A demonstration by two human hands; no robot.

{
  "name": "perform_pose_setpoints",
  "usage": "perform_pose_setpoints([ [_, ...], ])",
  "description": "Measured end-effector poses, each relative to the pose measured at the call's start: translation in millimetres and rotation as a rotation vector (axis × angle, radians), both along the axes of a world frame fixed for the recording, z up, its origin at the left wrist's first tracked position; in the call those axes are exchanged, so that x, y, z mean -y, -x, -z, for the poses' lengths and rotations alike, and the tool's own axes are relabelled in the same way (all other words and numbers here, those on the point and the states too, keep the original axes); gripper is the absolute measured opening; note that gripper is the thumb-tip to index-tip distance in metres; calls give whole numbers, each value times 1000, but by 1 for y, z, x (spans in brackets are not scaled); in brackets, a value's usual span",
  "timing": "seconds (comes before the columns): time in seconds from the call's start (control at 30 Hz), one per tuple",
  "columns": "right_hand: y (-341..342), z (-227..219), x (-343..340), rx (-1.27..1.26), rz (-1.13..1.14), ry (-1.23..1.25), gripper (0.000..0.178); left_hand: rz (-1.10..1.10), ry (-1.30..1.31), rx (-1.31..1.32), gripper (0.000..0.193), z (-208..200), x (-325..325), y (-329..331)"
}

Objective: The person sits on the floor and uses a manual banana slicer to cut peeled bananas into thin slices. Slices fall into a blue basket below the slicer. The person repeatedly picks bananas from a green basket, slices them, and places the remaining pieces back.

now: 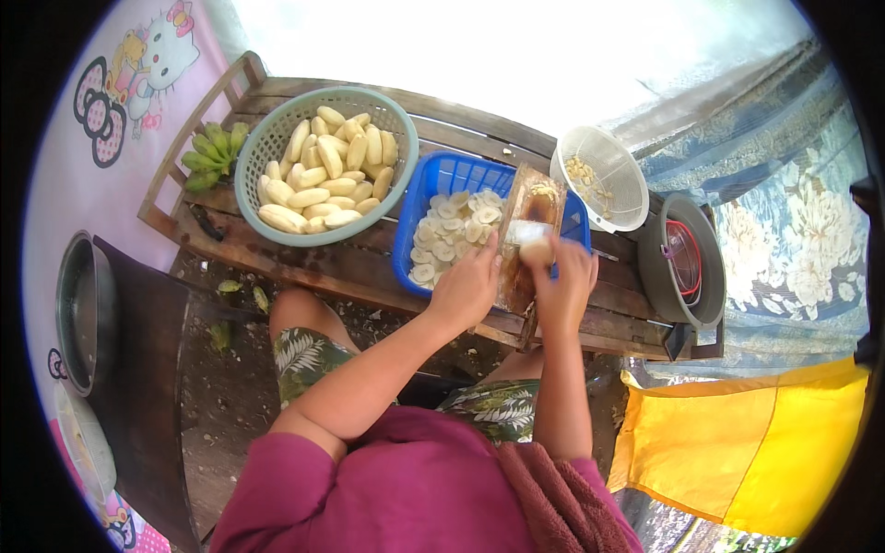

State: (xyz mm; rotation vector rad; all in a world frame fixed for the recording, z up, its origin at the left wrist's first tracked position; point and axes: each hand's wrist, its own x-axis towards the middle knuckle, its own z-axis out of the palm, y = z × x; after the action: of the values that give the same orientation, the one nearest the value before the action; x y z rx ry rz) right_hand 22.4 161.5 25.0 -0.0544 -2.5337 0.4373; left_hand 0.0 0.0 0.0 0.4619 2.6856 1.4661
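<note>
My left hand point(466, 288) grips the lower left edge of a wooden slicer board point(525, 212) that leans over a blue basket point(433, 180). Pressed against the board is a peeled banana point(537, 250), held by my right hand point(564, 281). Pale banana slices point(447, 235) lie heaped inside the blue basket. To the left, a green round basket point(267, 147) is piled with several whole peeled bananas point(327, 170).
All stands on a slatted wooden bench point(369, 267). A bunch of green unpeeled bananas point(214, 152) lies at its left end. A white strainer point(604, 175) and a grey pot point(682, 263) sit at the right. A metal pot point(83, 309) stands lower left; yellow cloth point(747, 442) hangs lower right.
</note>
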Motion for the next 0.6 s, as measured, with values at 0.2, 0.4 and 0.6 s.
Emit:
perform_pose_setpoints([
  [0.2,-6,5,-2,-23,-31,5,43,5,-32,24,48,-1,-2,-4],
  [0.4,77,-14,-17,-32,40,17,38,-14,4,-21,49,-5,-1,-1],
  [0.6,-45,-1,6,92,-40,34,44,-21,-44,-52,49,1,-3,-2],
])
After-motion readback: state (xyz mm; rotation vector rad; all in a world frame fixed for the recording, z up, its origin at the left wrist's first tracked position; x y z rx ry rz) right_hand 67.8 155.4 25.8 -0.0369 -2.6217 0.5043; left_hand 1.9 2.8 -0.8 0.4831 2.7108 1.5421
